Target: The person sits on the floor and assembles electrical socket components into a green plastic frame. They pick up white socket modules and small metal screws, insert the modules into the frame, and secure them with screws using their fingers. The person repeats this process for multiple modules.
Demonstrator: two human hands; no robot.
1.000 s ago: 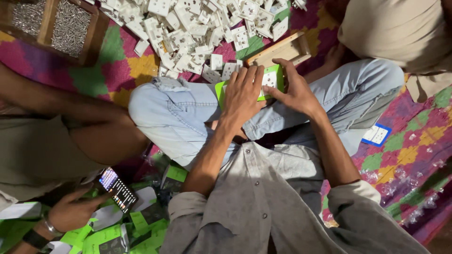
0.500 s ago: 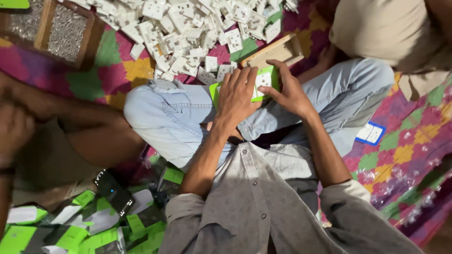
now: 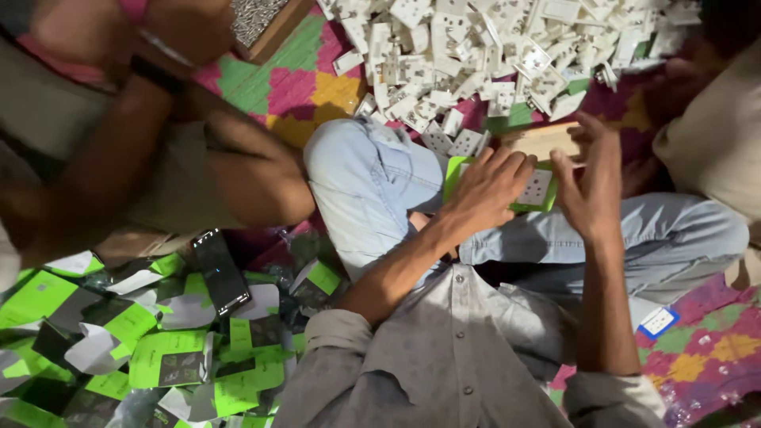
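Observation:
I sit cross-legged in light blue jeans. My left hand (image 3: pixel 483 190) and my right hand (image 3: pixel 590 186) both hold a small green package (image 3: pixel 533 190) with a white socket plate inside it, resting on my lap. My left fingers lie over its left half, my right fingers grip its right edge. A flat wooden box (image 3: pixel 547 139) lies just beyond the package. A big heap of white socket plates (image 3: pixel 491 55) covers the mat ahead of me.
A person sits close on my left, bent knee (image 3: pixel 261 186) touching my leg. A black phone (image 3: pixel 220 269) lies among several green and black package cards (image 3: pixel 158 349). A wooden tray (image 3: pixel 265 24) stands far left. Another person's beige clothing (image 3: pixel 713 135) is at right.
The view has swung right and closer. The neighbouring person's hand left the phone, which now lies on the cards, and their arm rose. My right hand shifted to the package's right edge.

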